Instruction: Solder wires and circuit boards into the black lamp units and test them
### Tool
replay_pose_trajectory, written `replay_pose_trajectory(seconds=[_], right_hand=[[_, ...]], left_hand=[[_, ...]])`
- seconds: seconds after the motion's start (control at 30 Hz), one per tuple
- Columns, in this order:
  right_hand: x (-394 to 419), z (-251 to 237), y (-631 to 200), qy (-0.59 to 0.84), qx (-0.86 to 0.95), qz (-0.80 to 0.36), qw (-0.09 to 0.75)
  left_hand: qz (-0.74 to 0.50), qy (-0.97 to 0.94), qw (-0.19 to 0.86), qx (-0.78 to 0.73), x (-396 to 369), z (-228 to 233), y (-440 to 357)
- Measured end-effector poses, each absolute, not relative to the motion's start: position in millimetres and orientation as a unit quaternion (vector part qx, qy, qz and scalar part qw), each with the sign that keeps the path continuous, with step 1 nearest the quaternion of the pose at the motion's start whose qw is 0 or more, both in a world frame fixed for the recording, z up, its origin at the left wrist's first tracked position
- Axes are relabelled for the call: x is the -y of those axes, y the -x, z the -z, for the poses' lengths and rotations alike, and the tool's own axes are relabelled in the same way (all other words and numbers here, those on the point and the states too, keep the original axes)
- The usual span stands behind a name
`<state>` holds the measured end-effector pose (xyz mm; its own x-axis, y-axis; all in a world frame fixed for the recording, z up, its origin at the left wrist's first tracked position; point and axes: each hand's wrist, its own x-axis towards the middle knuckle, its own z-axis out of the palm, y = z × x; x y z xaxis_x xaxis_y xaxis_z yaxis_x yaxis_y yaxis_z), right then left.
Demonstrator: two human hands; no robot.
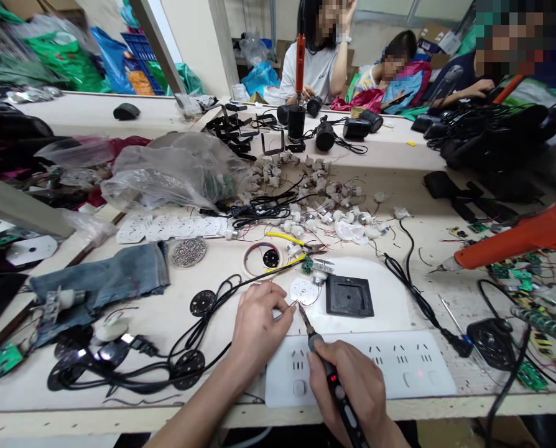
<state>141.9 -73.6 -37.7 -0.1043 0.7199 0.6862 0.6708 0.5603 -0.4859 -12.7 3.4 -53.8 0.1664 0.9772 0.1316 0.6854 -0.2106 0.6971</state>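
My right hand grips a black soldering iron. Its tip points up and left, at the lower edge of a round white circuit board. My left hand is pinched beside that edge, with a thin dark red wire at its fingertips. Thin wires run from the disc toward a small metal-and-white part with a green board. To the right lies a black square plastic frame. Whether the tip touches the board is too small to tell.
A white power strip lies by the front edge. Yellow-handled pliers, a tape roll and a dish of screws sit beyond my hands. An orange electric screwdriver hangs at right. People sit across the bench.
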Motion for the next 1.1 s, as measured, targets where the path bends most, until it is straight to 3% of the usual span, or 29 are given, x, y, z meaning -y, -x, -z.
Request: replay_pose_trajectory(seconds=[1.1], right_hand=[[76.7,37.2,-144.1,0.465,0.732,-0.015,0.498]], left_hand=[[-0.322,-0.745,0.237,-0.534,0.6,47.9,19.3]])
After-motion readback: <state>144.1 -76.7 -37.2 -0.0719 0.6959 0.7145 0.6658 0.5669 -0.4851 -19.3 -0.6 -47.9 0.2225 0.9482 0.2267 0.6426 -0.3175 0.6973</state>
